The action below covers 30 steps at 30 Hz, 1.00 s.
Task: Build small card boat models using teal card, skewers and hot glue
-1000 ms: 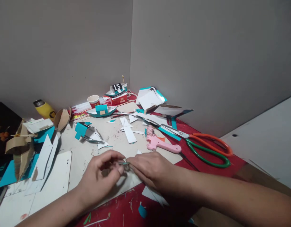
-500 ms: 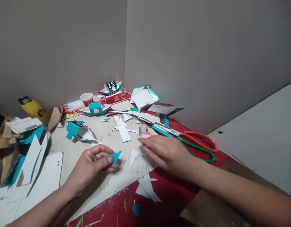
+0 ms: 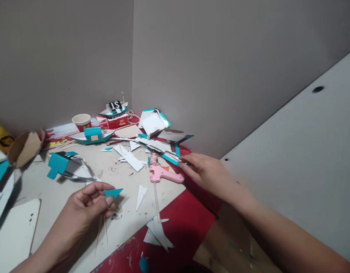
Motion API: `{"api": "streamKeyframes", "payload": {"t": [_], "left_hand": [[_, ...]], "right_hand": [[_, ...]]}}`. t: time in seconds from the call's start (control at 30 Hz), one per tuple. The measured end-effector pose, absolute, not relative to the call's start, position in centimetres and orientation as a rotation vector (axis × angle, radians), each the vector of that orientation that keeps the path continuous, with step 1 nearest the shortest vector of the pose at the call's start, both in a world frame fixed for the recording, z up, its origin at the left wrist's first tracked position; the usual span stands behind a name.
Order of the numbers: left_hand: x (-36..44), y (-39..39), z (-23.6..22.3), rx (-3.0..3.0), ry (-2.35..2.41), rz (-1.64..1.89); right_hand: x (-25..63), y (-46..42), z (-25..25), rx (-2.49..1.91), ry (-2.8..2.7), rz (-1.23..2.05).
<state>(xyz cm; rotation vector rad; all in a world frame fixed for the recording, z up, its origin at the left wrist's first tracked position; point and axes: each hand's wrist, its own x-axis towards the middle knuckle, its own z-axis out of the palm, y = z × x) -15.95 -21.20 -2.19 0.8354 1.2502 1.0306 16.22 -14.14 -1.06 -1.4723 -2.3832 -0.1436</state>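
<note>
My left hand [image 3: 91,201] pinches a small teal triangle of card [image 3: 114,193] between thumb and fingers. Two thin wooden sticks [image 3: 106,232] show below that hand; whether it holds them or they lie on the table, I cannot tell. My right hand [image 3: 205,170] is at the scissors [image 3: 172,156], fingers and thumb closed around them near the pivot; the handles are hidden behind the hand. Just left of it lies a pink glue gun [image 3: 166,175] with a glue stick [image 3: 156,201] in its rear. A white card triangle [image 3: 141,197] lies between the hands.
Small card boats [image 3: 93,135] and a card boat with a teal roof [image 3: 61,165] stand to the left. Behind them are a paper cup [image 3: 82,122] and a red box [image 3: 117,121]. A white phone [image 3: 19,231] lies front left. Card scraps [image 3: 158,233] lie near the front edge. Grey walls [image 3: 206,76] enclose the back.
My right hand has left the glue gun, which now lies on the table, and moved right to the scissors. My left hand keeps the teal triangle. The view has turned right.
</note>
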Motion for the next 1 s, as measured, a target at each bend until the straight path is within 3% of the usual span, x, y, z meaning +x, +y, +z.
{"api": "streamKeyframes", "payload": {"t": [0.2, 0.53, 0.73, 1.0], "left_hand": [[-15.9, -20.8, -2.3, 0.829, 1.337, 1.049], [-15.9, -20.0, -2.1, 0.709, 1.452, 1.092], [-15.8, -20.5, -1.7, 0.799, 1.297, 1.095], [-16.1, -20.8, -1.9, 0.786, 1.208, 1.089]], "right_hand": [[18.5, -12.6, -1.4, -1.836, -2.337, -0.198], [21.1, -13.5, -1.3, -2.089, -2.522, 0.033], [22.2, -13.9, -3.3, -2.154, -2.510, 0.214], [23.3, -15.0, -1.8, -2.380, -2.259, 0.143]]}}
